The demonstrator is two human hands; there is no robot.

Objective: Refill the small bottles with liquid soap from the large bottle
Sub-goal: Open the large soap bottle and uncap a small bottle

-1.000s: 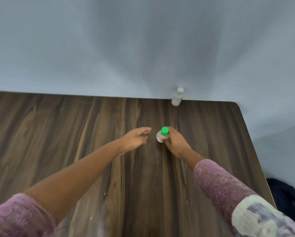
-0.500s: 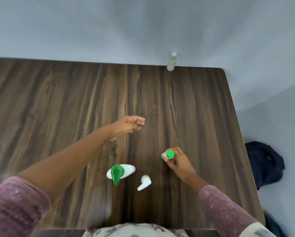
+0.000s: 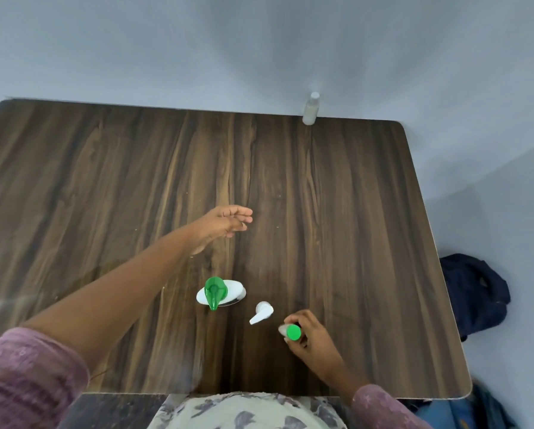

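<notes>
Enclosing small bottle (image 3: 292, 332); right fingers (image 3: 300, 317)

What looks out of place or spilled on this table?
No spill shows. One white-capped bottle stands alone at the table's far edge by the wall, away from the pump bottle and the green-capped bottle in the right hand. A dark cloth lies crumpled beside the table.
</notes>
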